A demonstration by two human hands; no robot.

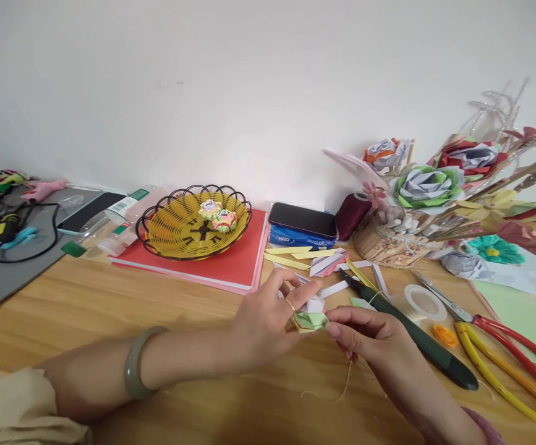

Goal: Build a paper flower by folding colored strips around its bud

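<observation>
A small folded paper flower [311, 320], green and white with a tan edge, is between my two hands just above the wooden table. My left hand [270, 318] has its fingers closed round the flower's left side; a ring and a green bangle show on that arm. At the flower's right edge, my right hand [365, 337] pinches with thumb and forefinger. A thin pale string [344, 386] hangs below my right fingers and curls on the table. The flower's underside is hidden.
Beyond my hands lie paper strips [290, 256], a phone [302, 219] on a blue packet, and a yellow basket [175, 232] with two paper flowers. To the right are a green cutter [416, 337], scissors [504, 334], a string spool [425, 301] and a flower arrangement [429, 185].
</observation>
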